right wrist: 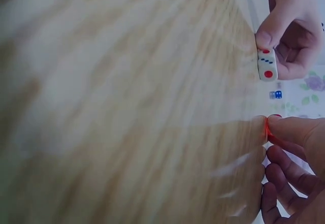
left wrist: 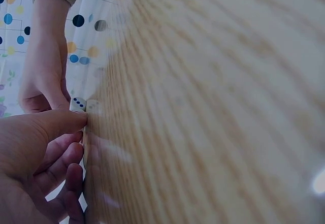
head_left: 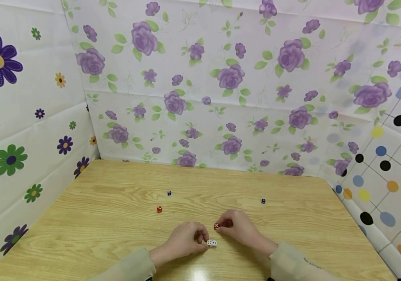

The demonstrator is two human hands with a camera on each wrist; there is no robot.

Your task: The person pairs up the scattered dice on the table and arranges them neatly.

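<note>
Two white dice stand side by side on the wooden table, near its front. My left hand pinches the left white die between thumb and fingers. The right white die sits against it, showing blue pips on its end in the left wrist view. A little farther back, my right hand pinches a red die with white pips by thumb and fingertip, low at the tabletop. In the right wrist view the thumb covers most of this red die.
Another red die lies farther back on the left, with a blue die just behind it. A second blue die lies at the back right. Patterned cloth walls enclose the table's back and sides.
</note>
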